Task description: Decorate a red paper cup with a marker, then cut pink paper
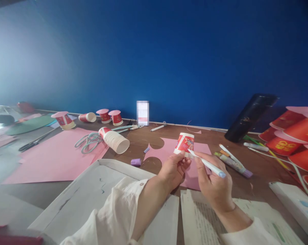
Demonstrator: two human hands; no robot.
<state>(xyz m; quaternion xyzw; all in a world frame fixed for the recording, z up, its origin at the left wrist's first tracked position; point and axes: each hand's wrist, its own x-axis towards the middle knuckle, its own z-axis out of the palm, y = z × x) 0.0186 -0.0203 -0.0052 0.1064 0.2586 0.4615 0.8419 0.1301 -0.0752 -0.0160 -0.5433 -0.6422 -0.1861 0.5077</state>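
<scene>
My left hand (172,167) is closed around the lower rim of a small red-printed paper cup (184,143), held upside down above the table. My right hand (213,180) is pinched on a white pen with a pale blue end (207,164), and the pen's tip touches the side of the cup. Under both hands lies a pink paper sheet (169,149) with round pieces cut out of it. A purple pen cap (135,162) lies on the brown table to the left of my left hand.
A stack of white paper cups (114,140) lies on its side by a large pink sheet (54,153). Scissors (32,143), more small cups (110,116), pens (232,160), red cups at the right (296,132), a black case (250,115) and open cardboard (92,190) surround me.
</scene>
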